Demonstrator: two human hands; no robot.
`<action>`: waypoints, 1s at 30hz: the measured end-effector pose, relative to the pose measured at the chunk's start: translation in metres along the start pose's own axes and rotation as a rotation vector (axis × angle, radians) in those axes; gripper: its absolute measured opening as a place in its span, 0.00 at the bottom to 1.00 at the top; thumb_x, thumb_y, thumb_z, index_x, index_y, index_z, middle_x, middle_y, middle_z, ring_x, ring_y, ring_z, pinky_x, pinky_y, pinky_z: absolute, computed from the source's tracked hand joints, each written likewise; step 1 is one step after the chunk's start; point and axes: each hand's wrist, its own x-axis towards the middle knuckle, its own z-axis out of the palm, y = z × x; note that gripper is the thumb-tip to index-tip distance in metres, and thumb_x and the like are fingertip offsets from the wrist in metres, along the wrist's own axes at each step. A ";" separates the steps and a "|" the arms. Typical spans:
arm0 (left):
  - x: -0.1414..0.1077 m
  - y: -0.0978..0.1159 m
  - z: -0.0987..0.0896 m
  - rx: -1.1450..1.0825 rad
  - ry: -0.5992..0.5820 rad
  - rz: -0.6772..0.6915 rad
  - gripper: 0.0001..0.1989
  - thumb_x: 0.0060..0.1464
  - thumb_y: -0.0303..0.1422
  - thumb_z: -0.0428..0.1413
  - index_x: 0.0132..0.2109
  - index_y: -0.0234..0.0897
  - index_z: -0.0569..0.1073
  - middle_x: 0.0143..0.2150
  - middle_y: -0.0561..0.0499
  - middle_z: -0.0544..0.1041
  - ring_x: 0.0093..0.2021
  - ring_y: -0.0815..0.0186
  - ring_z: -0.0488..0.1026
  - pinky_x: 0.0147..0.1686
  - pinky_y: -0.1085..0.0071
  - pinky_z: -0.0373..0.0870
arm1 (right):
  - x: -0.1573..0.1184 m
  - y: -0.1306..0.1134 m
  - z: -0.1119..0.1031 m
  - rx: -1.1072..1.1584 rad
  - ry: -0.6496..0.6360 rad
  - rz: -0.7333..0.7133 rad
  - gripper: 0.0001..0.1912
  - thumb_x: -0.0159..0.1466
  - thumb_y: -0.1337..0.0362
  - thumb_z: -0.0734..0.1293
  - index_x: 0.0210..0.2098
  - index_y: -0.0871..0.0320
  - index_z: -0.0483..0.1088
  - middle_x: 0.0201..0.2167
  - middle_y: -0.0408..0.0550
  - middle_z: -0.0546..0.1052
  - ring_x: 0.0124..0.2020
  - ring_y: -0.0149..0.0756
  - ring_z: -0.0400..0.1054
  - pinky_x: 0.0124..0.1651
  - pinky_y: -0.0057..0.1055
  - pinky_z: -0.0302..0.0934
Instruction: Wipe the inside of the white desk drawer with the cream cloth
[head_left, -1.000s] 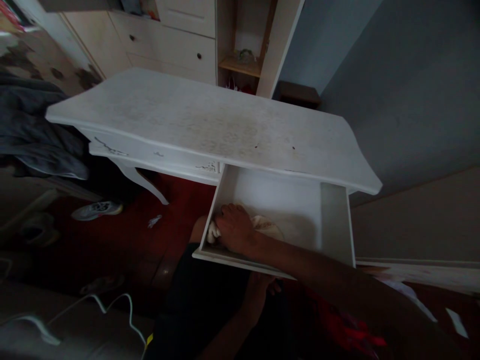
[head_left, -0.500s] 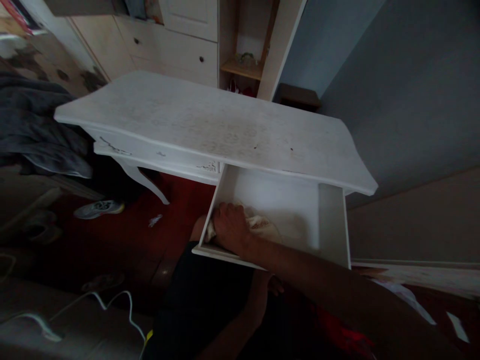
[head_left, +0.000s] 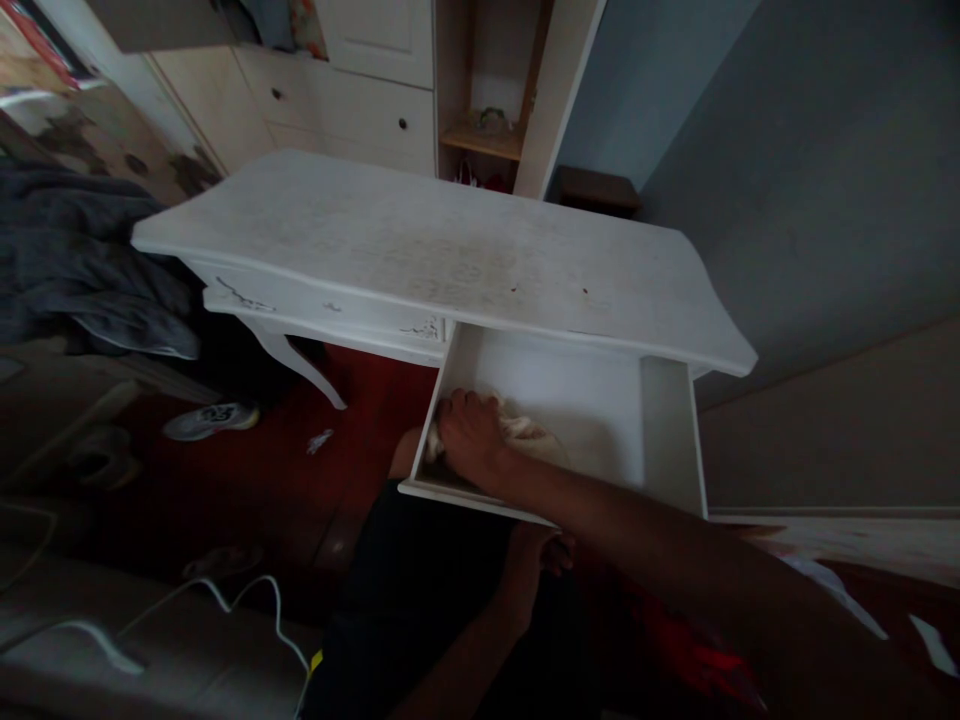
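Head view. White desk [head_left: 337, 220]: one, curved at the edges, the top marked by grey-brown smudges and two small dark spots. Drawer [head_left: 577, 390]: one, white inside, drawn out at the near side, toward the right end of the desk. Cream cloth [head_left: 531, 437]: one, crumpled, placed in the near left part of the drawer and partly covered by the right hand [head_left: 471, 437]. The cloth was gripped by that hand, fingers curled down over it, with folds seen on both sides. Left hand [head_left: 531, 552]: lowered beside the drawer's front edge, over dark clothing [head_left: 435, 560]; its fingers were bent, but in the dim light it could not be told whether anything was held or the drawer touched.

Surroundings. A pale cabinet [head_left: 367, 115] with dark knobs was set behind the desk. At the left, dark grey fabric [head_left: 97, 270] was heaped; below it, a light shoe [head_left: 210, 421] was seen on the red floor [head_left: 379, 390]. A white cable [head_left: 112, 654] was strewn at lower left. A red item [head_left: 697, 650], too dim to be identified, was noted at lower right.
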 end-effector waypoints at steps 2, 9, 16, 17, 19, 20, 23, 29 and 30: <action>-0.004 0.006 -0.001 -0.038 -0.005 0.012 0.19 0.41 0.47 0.56 0.31 0.33 0.74 0.27 0.48 0.77 0.22 0.68 0.69 0.23 0.72 0.59 | 0.003 0.011 -0.002 -0.019 0.021 -0.016 0.12 0.62 0.64 0.64 0.44 0.64 0.69 0.44 0.61 0.72 0.45 0.51 0.67 0.44 0.47 0.60; -0.007 0.011 -0.005 -0.062 -0.019 -0.010 0.20 0.38 0.47 0.58 0.31 0.33 0.74 0.28 0.47 0.78 0.21 0.70 0.68 0.23 0.73 0.59 | 0.010 0.068 -0.009 -0.110 0.075 0.055 0.20 0.64 0.53 0.64 0.48 0.63 0.67 0.47 0.62 0.73 0.48 0.51 0.65 0.50 0.44 0.56; -0.005 0.014 -0.008 -0.058 -0.013 -0.030 0.20 0.35 0.47 0.59 0.28 0.33 0.74 0.27 0.48 0.77 0.21 0.71 0.68 0.22 0.73 0.58 | 0.025 0.120 -0.008 -0.109 0.226 0.360 0.20 0.66 0.56 0.62 0.50 0.65 0.67 0.47 0.65 0.76 0.47 0.53 0.69 0.49 0.43 0.58; -0.005 0.014 -0.008 -0.059 -0.017 -0.028 0.20 0.35 0.47 0.59 0.28 0.33 0.74 0.27 0.47 0.77 0.21 0.71 0.68 0.22 0.73 0.58 | 0.027 0.125 -0.006 -0.098 0.245 0.384 0.18 0.67 0.57 0.61 0.50 0.64 0.69 0.46 0.64 0.77 0.46 0.54 0.70 0.49 0.44 0.59; -0.005 0.014 -0.008 -0.068 -0.017 -0.020 0.20 0.35 0.47 0.59 0.27 0.33 0.74 0.27 0.47 0.77 0.20 0.70 0.68 0.22 0.73 0.58 | 0.030 0.132 -0.001 -0.070 0.289 0.430 0.17 0.67 0.60 0.59 0.48 0.63 0.71 0.44 0.63 0.78 0.45 0.53 0.72 0.49 0.44 0.60; -0.005 0.013 -0.008 -0.074 -0.013 -0.014 0.19 0.35 0.47 0.60 0.27 0.33 0.74 0.27 0.47 0.78 0.20 0.70 0.68 0.22 0.73 0.58 | 0.032 0.134 0.002 -0.055 0.316 0.452 0.16 0.66 0.61 0.59 0.47 0.62 0.72 0.44 0.62 0.78 0.45 0.53 0.72 0.49 0.44 0.60; -0.004 0.009 -0.009 -0.087 -0.012 0.015 0.19 0.37 0.47 0.59 0.28 0.33 0.75 0.27 0.46 0.78 0.21 0.70 0.69 0.23 0.73 0.60 | 0.037 0.133 0.011 -0.018 0.406 0.482 0.15 0.65 0.62 0.60 0.46 0.61 0.74 0.44 0.61 0.79 0.47 0.52 0.72 0.51 0.44 0.60; -0.003 0.003 -0.010 -0.113 -0.036 0.058 0.17 0.40 0.45 0.59 0.28 0.32 0.76 0.27 0.46 0.79 0.22 0.70 0.69 0.24 0.73 0.60 | 0.051 0.120 0.017 0.099 0.492 0.596 0.17 0.63 0.61 0.63 0.46 0.65 0.74 0.45 0.64 0.78 0.48 0.52 0.70 0.51 0.46 0.58; -0.002 0.002 -0.010 -0.117 -0.033 0.054 0.18 0.39 0.45 0.60 0.28 0.32 0.76 0.27 0.46 0.79 0.21 0.69 0.69 0.23 0.73 0.60 | 0.054 0.116 0.016 0.117 0.498 0.608 0.18 0.62 0.61 0.63 0.46 0.65 0.73 0.45 0.64 0.77 0.48 0.53 0.69 0.51 0.47 0.58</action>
